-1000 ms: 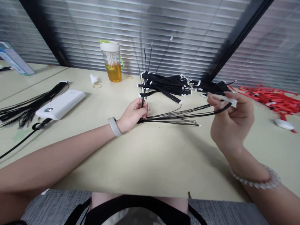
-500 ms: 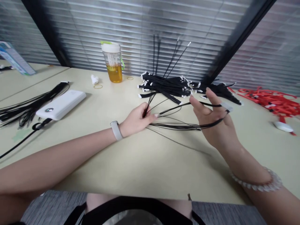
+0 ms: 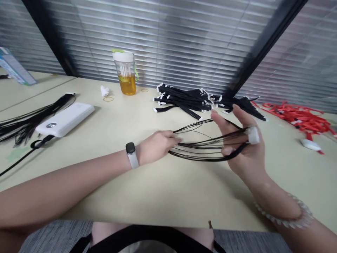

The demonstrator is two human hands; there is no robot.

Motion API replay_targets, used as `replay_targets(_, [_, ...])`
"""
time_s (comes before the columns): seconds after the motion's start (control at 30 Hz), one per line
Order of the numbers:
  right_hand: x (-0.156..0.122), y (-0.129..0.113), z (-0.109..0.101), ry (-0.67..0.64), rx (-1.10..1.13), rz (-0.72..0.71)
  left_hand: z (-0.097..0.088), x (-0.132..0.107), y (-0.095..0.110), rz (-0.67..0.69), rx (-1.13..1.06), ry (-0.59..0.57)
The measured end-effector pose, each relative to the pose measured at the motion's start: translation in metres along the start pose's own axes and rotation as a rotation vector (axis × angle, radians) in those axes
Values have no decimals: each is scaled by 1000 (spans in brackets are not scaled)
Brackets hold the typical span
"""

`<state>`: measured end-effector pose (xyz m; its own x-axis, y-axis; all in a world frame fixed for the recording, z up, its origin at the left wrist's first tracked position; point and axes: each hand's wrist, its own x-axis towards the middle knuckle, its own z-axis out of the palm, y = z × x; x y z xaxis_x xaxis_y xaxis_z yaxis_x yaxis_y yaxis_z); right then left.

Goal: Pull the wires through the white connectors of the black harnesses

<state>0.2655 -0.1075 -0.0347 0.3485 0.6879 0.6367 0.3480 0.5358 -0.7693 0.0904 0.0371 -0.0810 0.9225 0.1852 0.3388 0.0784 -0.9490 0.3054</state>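
- The right hand (image 3: 244, 147), just past 3 o'clock, has its fingers spread wide. Black wires (image 3: 200, 144) run between them, and a white plug (image 3: 253, 135) sits by the fingers, likely so the wires sit apart.
- The left hand (image 3: 159, 146), by the middle toward 7 o'clock, pinches the wires with its fingers pressed together, likely so they don't slip. The wires stretch from hand to hand.
- At 9 o'clock, a white power bank (image 3: 68, 117) lies beside a bunch of black cables (image 3: 44, 111).
- At 3 o'clock, past the right hand, red cables (image 3: 302, 117) make a heap.
- At 1 o'clock, flat black cables (image 3: 184, 98) with white ends are piled back, maybe to leave the hands room.
- Between 10 and 11 o'clock, a drink bottle (image 3: 127, 79) stands near the blinds (image 3: 184, 45), maybe so nobody bumps it.
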Motion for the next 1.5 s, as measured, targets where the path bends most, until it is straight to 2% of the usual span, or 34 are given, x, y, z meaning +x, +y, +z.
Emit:
replay_targets(0.07, [-2, -9, -3, -132, -94, -132, -3, 0, 7, 5, 131, -65])
replay_targets(0.2, [-4, -29, -6, -345, -423, -438, -11, 2, 25, -32, 350, -175])
replay_targets(0.3, [-4, -37, -9, -436, -536, -556, -12, 1, 29, -31, 410, -200])
replay_targets(0.4, [-2, -33, -15, -447, -469, -476, -10, -3, 21, 60, 228, -65])
replay_targets(0.47, [1, -26, -22, -425, -349, -348, -9, -4, 13, 63, -18, 143])
replay_targets(0.53, [4, -17, -29, -411, -245, -247, -9, -2, 6, -90, -196, 339])
replay_targets(0.6, [6, -11, -34, -426, -205, -203, -9, 1, 1, -294, -290, 412])
replay_targets(0.67, [7, -9, -36, -474, -215, -193, -8, 6, -4, -399, -318, 355])
replay_targets(0.73, [7, -12, -37, -533, -259, -194, -7, 10, -9, -369, -295, 234])
replay_targets(0.87, [7, -24, -36, -605, -405, -216, -9, 15, -11, -208, -305, 28])
replay_targets(0.97, [7, -29, -37, -554, -439, -149, -13, 13, -9, -286, -468, -54])
replay_targets(1.1, [8, -27, -41, -510, -359, -71, -14, 9, -8, -488, -669, 39])
replay_targets(1.3, [10, -13, -44, -506, -287, 35, -8, 8, -9, -603, -831, 372])
replay_targets(1.37, [11, -9, -44, -485, -262, 57, -7, 7, -8, -603, -855, 428])
replay_targets(1.43, [11, -5, -44, -473, -235, 70, -8, 6, -7, -546, -845, 395])
replay_targets(1.5, [11, -3, -44, -474, -221, 75, -7, 5, -6, -415, -716, 338])
